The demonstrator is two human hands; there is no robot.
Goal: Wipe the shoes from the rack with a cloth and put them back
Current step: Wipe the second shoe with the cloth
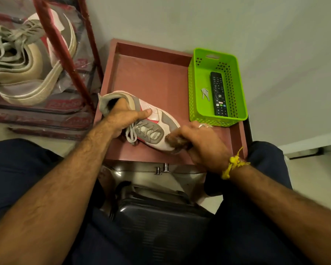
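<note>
The fingers of the left hand [120, 115] reach into the opening of a white and grey shoe [153, 121], curled over its heel collar, while the thumb lies flat along the shoe's side. The right hand [201, 142] has its fingers clenched round a brownish cloth [177, 141], which presses against the toe of the shoe. A yellow thread [232, 165] is tied round the right wrist. The shoe lies on its side on a reddish table [157, 77] with a raised rim, its laces loose toward the person. Just beside the right hand, on the same table, stands a green basket [199, 73] holding a remote [219, 93] and keys [205, 93]. To the left, a red rack [65, 54] holds more pale shoes [33, 69].
</note>
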